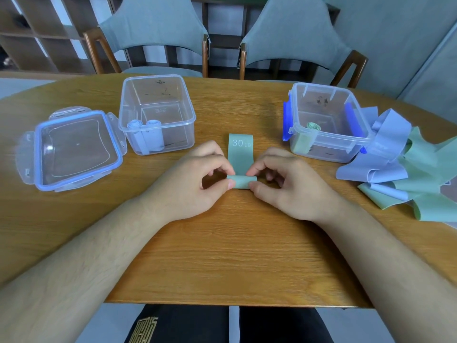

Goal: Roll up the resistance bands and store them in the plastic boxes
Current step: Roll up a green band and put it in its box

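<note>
Green band (240, 154) marked 30 LB lies flat on the bench (235, 256), with its near end curled into a small roll. The left hand (188, 184) and right hand (289, 186) each have a pinch grip on one end of that roll, thumb and forefinger closed on it, I'd guess so it doesn't spring loose or go crooked. Sorting looks colour-based: lilac rolls (148, 134) in the left box (173, 123), a green roll (309, 134) in the right box (333, 138). So this one probably goes right, next to the loose pile (385, 154).
</note>
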`<action>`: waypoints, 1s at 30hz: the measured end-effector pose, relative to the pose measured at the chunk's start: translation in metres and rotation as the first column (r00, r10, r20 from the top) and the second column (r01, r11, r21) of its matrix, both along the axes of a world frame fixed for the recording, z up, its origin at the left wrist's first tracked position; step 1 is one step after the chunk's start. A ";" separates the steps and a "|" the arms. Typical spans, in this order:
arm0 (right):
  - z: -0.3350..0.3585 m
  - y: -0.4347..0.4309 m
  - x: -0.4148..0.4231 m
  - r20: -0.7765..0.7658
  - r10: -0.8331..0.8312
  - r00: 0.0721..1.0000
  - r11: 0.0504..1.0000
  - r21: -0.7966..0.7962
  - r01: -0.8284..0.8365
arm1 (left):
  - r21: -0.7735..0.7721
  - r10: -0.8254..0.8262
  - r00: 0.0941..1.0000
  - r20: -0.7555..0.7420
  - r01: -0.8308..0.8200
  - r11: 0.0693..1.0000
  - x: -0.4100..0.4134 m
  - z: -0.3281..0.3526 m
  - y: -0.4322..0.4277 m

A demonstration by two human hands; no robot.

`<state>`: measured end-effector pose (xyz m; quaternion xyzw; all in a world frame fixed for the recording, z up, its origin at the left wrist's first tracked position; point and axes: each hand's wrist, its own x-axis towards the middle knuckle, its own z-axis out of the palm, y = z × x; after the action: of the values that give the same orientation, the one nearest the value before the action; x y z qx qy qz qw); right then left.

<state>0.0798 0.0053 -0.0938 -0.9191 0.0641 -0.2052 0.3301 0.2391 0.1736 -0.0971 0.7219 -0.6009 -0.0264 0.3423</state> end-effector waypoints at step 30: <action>-0.003 -0.007 0.005 0.013 -0.109 0.994 0.992 -0.067 0.109 | 0.039 -0.006 0.999 -0.048 0.008 0.999 0.011 0.005 -0.015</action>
<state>0.0843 -0.0017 -0.0971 -0.9240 0.1056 -0.2292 0.2874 0.2503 0.1591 -0.0920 0.7254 -0.5944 -0.0569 0.3424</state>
